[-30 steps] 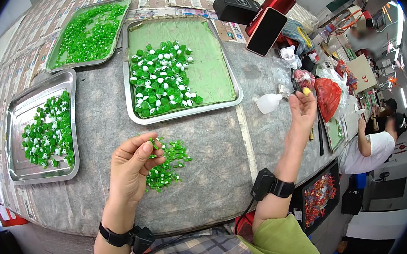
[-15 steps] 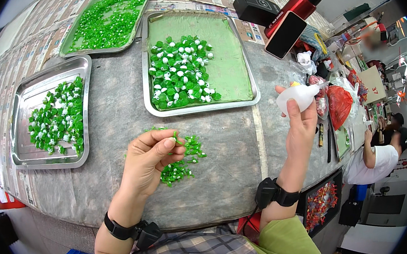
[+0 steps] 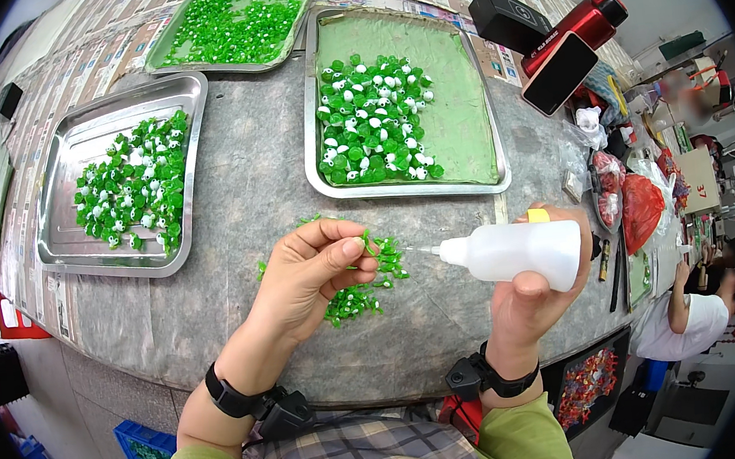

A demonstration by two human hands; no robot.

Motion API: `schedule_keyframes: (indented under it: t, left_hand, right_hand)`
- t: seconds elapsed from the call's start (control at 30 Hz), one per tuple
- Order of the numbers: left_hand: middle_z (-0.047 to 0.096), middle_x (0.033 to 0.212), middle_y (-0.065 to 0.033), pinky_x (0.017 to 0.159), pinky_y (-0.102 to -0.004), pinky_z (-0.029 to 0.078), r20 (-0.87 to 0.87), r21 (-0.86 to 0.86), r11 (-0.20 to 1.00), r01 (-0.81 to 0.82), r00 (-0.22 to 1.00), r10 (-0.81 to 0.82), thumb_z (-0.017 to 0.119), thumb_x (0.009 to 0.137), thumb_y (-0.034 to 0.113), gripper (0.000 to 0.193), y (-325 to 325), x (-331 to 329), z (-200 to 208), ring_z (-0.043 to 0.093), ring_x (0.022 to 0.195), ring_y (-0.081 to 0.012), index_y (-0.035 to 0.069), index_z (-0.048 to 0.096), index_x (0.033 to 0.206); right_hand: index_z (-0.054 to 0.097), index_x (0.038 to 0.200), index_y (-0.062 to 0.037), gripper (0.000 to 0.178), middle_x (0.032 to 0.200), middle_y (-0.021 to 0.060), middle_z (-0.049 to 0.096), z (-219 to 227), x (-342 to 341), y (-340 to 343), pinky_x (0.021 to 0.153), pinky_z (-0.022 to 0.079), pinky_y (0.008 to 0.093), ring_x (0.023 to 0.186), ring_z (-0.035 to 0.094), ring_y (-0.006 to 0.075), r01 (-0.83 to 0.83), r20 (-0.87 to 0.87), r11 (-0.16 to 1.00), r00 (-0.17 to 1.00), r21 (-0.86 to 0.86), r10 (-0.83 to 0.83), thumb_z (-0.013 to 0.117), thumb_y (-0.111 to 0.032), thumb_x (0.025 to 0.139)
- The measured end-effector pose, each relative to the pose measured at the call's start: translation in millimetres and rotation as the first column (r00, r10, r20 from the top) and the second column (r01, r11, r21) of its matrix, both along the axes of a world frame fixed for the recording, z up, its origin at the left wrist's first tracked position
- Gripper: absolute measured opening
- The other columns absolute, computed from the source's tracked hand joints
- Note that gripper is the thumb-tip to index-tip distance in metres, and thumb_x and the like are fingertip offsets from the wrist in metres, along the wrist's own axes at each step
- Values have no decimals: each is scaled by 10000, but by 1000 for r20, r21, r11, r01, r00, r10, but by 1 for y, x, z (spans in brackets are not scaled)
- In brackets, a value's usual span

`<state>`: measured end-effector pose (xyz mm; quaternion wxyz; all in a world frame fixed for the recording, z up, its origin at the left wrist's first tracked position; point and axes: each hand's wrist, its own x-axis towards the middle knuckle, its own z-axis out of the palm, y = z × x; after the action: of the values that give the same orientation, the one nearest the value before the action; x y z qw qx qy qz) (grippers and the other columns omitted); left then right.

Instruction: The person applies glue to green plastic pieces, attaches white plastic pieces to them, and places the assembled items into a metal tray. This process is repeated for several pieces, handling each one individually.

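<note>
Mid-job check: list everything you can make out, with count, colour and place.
Squeeze bottle: one, translucent white, centre right
Yellow piece: one, yellow, squeeze bottle's upper edge
Pinched piece: one, green, centre
Loose pieces: many, green, mid-table
Table: one, grey top, throughout
Left tray: one, silver, left
Lined tray: one, silver with green liner, top centre
Back tray: one, silver, top left
Phone: one, black screen, upper right
Box: one, black, beside phone
Flask: one, red, behind phone
Bag: one, red, right
Crate: one, blue, lower left
Co-worker: one, white top, far right
Left hand: one, bare, centre
Right hand: one, bare, holding squeeze bottle
</note>
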<state>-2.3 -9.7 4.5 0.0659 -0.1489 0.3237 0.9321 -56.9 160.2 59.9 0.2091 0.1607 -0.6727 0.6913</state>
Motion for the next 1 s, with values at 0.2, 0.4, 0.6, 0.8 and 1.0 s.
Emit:
schedule_keyframes:
  t: [0.2,0.4,0.6,0.8,1.0]
  left_hand:
    - [578,732,-68,597,-241,494,-26,10,999,35,999,-35,551,765,78,109,0,1,-2,575,646,-133,21,537,857]
    - [578,719,-72,582,-237,492,-36,14,999,50,998,-50,550,766,79,103,0,1,-2,576,640,-136,19,538,850]
    - [579,714,-72,579,-236,493,-30,10,998,56,998,-56,544,770,79,103,0,1,-2,577,637,-135,14,538,850]
    - [580,711,-71,573,-232,492,-32,-1,998,59,998,-59,541,774,86,103,0,1,-2,577,635,-132,15,539,849]
    - [581,711,-71,568,-235,488,-23,-3,998,61,998,-61,542,775,98,94,0,1,-2,572,625,-129,21,542,831]
  right_hand:
    - [452,864,-19,595,734,35,450,-6,4,-2,540,373,231,613,452,119,-56,-79,989,995,140,67,717,-448,548]
    - [465,875,-13,554,746,41,456,-10,1,2,538,375,232,627,458,127,-65,-168,971,980,232,106,724,-397,571]
    - [474,875,-12,538,763,52,474,-10,2,-1,542,383,241,637,472,136,-76,-144,977,984,197,106,726,-381,575]
    - [470,875,-11,539,753,47,474,-10,1,-1,553,390,234,644,476,131,-67,-176,958,977,280,120,725,-381,577]
    - [469,870,-6,567,769,43,467,-7,3,-1,548,388,224,652,472,120,-19,-78,987,996,158,32,699,-438,585]
